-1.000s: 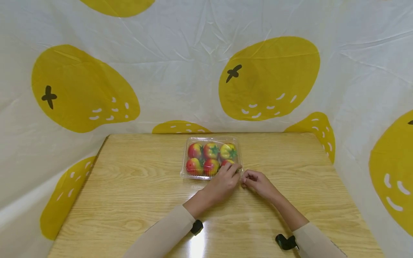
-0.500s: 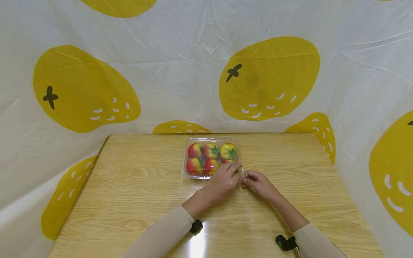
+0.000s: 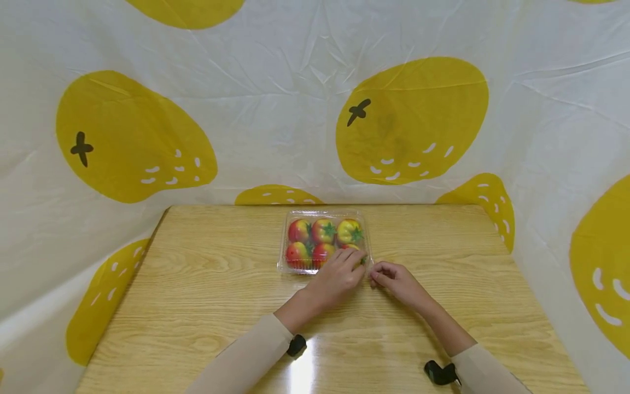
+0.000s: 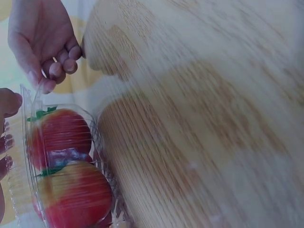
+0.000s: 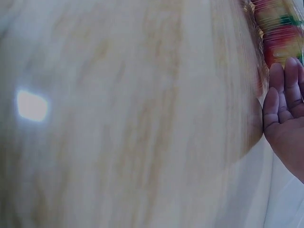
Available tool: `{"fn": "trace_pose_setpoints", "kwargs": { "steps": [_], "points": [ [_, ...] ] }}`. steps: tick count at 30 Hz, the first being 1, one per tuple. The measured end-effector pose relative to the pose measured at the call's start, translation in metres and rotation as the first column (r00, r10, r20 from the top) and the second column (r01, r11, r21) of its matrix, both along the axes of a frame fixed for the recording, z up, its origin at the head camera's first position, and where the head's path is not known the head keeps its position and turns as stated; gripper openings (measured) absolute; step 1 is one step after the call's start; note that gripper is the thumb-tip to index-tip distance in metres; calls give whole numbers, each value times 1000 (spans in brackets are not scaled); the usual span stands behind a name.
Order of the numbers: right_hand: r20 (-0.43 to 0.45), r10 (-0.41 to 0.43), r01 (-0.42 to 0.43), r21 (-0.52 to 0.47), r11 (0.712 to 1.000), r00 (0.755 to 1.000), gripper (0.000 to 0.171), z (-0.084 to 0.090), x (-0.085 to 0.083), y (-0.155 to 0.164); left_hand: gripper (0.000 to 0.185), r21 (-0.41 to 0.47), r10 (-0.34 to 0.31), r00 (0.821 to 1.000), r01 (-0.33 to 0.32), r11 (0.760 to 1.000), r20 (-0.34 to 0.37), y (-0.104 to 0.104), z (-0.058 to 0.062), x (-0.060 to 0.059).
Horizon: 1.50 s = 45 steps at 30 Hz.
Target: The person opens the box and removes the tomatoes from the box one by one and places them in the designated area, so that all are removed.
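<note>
A clear plastic fruit box (image 3: 283, 262) lies on the table, with several red-and-yellow fruits (image 3: 297, 255) with green leafy tops showing through its lid. My left hand (image 3: 337, 276) reaches across the box's front right corner, its bent fingers gripping the lid's edge; the thumb is hidden in the head view. Just right of that corner, my right hand (image 3: 397, 282) has its fingers curled. In the left wrist view, the thumb and finger of the right hand (image 4: 45, 40) pinch the box's thin rim (image 4: 29, 118). Only fingertips of the left hand (image 4: 7, 102) show at that view's left edge.
The wooden table (image 3: 206, 306) stretches around the box on all sides. A white cloth (image 3: 275, 131) with large yellow fruit prints hangs behind and beside it. Small black devices (image 3: 297, 346) sit at both wrists.
Both hands stay at the box's front right corner. The left hand's fingers have shifted very slightly, and the whole head view has drifted a little.
</note>
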State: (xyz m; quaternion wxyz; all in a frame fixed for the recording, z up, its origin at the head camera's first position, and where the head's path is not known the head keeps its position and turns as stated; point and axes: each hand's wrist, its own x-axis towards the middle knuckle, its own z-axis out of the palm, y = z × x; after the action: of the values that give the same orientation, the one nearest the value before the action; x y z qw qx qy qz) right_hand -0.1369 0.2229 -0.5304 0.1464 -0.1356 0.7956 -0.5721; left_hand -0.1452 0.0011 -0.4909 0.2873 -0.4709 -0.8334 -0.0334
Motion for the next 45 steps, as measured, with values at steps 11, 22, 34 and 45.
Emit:
{"fn": "trace_pose_setpoints", "kwargs": {
  "steps": [11, 22, 34, 45],
  "points": [
    [-127, -143, 162, 150, 975, 981, 34, 13, -1, 8, 9, 55, -18, 1000, 20, 998, -22, -12, 5, -1],
    [-310, -90, 170, 243, 955, 947, 31, 49, -6, 12, 25, 151, 11, 1000, -10, 989, -6, -41, 21, -11],
    [-494, 67, 119, 334, 935, 867, 34, 74, -18, -2, 27, 193, 75, 995, -86, 977, 62, -73, 25, -17],
    [-544, 203, 47, 411, 911, 814, 40, 86, -23, -30, 34, 200, 172, 960, -217, 955, 221, -117, 27, -16]
  ]
}}
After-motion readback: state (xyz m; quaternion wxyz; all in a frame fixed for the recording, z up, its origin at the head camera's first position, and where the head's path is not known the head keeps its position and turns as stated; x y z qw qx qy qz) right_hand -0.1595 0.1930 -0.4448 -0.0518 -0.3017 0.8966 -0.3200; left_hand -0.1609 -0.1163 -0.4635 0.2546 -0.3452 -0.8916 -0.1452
